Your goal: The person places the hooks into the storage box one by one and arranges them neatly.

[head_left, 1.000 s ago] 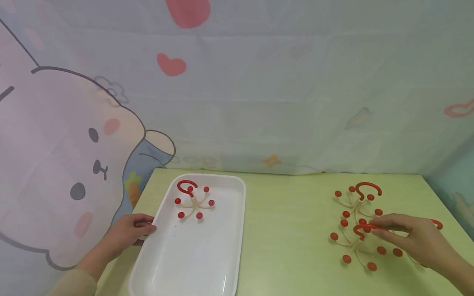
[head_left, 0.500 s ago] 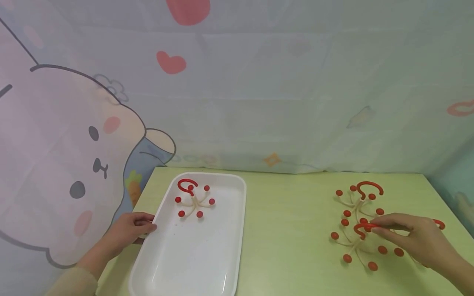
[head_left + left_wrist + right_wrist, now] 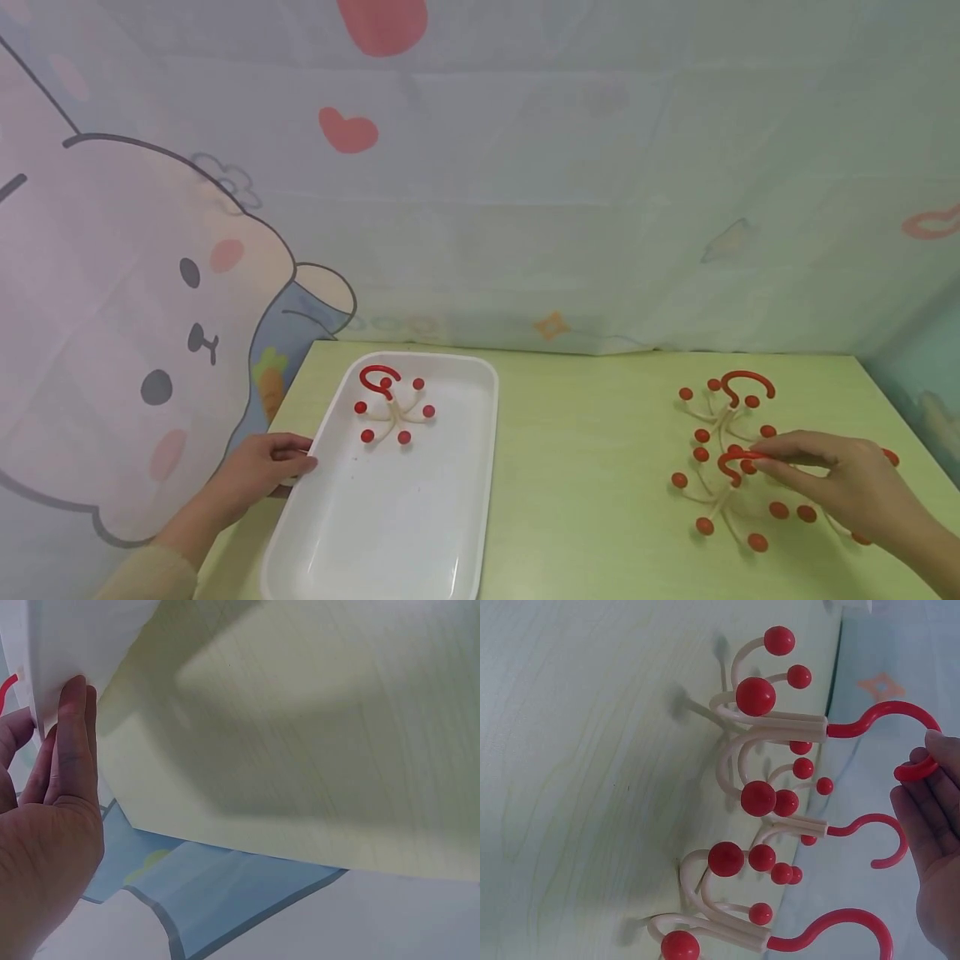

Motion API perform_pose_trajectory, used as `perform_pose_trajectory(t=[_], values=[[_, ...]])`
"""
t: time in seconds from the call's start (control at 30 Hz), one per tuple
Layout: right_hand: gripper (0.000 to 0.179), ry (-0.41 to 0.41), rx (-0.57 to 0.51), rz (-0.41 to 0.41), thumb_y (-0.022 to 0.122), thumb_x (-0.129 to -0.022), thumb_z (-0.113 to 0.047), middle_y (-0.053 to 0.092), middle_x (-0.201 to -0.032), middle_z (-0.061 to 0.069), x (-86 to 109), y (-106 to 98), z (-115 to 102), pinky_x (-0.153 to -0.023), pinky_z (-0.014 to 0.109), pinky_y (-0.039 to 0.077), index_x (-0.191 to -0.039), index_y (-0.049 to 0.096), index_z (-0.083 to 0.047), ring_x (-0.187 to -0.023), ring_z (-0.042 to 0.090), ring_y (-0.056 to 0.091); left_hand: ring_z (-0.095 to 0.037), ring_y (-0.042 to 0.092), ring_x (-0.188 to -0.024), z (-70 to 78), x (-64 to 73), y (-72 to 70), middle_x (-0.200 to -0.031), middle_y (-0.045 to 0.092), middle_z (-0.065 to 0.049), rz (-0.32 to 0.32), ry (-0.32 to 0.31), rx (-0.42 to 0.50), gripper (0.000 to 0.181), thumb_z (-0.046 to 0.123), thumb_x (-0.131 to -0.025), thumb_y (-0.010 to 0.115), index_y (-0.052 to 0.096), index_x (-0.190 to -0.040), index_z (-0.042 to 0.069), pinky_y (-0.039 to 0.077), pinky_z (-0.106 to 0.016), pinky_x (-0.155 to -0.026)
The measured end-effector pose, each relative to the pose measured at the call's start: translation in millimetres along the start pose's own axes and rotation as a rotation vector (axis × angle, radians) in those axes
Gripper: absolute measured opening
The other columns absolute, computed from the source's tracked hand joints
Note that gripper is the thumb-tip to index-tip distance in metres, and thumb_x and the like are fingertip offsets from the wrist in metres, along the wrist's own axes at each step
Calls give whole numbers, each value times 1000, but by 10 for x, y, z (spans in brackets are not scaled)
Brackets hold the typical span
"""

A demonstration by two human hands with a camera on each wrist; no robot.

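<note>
My left hand [image 3: 261,473] grips the left rim of a white tray [image 3: 405,500], fingers beneath it and thumb on top; the left wrist view shows these fingers [image 3: 73,742] against the tray's outer side. Inside the tray, near its far end, lies a multi-arm hanger [image 3: 394,410] with cream arms, red ball tips and a red hook. On the right, my right hand [image 3: 847,479] pinches the red hook of another such hanger [image 3: 722,500]. A similar hanger [image 3: 726,421] stands just behind it. A third hanger [image 3: 727,930], in the right wrist view, is mostly hidden by my hand in the head view.
A pale green table [image 3: 577,467] carries everything, with bare surface between the tray and the hangers. Behind its far edge hangs a light curtain [image 3: 525,208] printed with a rabbit and hearts. The hangers on the right stand close together, their arms partly overlapping in view.
The pinched hanger and my right hand have shifted very slightly to the right. My left hand and the tray look the same.
</note>
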State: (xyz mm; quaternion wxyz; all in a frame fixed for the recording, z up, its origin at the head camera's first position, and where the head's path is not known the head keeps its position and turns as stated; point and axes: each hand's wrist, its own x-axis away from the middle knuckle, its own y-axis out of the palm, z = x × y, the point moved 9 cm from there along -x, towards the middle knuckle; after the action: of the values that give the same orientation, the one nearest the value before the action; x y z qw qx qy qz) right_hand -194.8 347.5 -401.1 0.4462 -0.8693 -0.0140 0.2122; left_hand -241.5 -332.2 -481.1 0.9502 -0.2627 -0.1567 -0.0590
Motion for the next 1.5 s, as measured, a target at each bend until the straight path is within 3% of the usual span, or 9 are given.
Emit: perform_pose_trajectory(t=[0.7,0.93,1.27,1.5], values=[[32,-34,-14,-10,92,-79,-1,77,-94,-21,-29,57,-63,-71,4,52,-103,83,-21,-85,-10,69,-25,75,-97,-22,21,-14,-116,76,-20,12,-2,-19,44,14,-101,74,62,-134,-13,67,-45,-81],[30,-4,-3,-16,92,-81,-6,77,-95,-20,-73,56,-54,-71,4,51,-104,83,-24,-85,-10,69,-25,76,-95,-8,29,-7,-114,76,-19,8,3,6,42,12,-101,74,62,-133,-14,67,-45,-80],[29,1,-3,-6,92,-81,-4,76,-94,-20,-107,37,-77,-70,4,52,-102,84,-23,-84,-9,69,-24,75,-97,-15,3,-6,-117,76,-18,19,-10,-47,45,17,-102,74,62,-135,-12,67,-46,-82],[28,20,7,-8,92,-81,-5,77,-94,-18,-116,16,-70,-68,6,52,-102,84,-22,-83,-9,69,-24,74,-98,-19,12,-7,-117,76,-19,17,-2,-32,45,16,-102,74,62,-135,-12,67,-46,-82]])
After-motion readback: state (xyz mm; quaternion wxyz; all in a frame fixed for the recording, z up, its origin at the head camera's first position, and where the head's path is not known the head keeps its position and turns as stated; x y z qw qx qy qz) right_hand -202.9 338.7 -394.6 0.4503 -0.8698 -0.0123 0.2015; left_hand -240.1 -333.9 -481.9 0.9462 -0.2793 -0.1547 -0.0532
